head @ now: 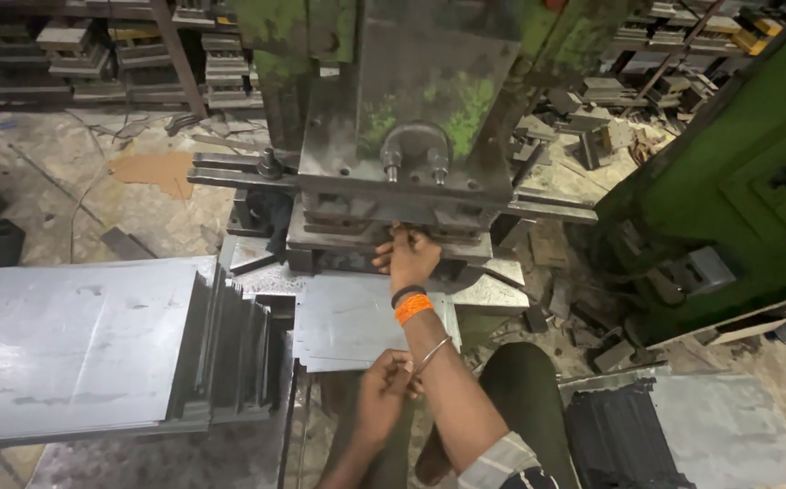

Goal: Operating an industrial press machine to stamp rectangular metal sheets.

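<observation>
flat grey metal sheet lying on the press bed just below the die, its near edge pinched by the left hand, its far edge under the right hand, fingers curled and reaching into the die gap. dull, scuffed, square-cut. beyond: green press, stack of sheets to the left, dark stack to the right, littered workshop floor.

Worn metal throughout
Press: greasy steel, chipped green paint. Sheets, left: smooth, dull grey metal. Wristband: orange cloth.
</observation>
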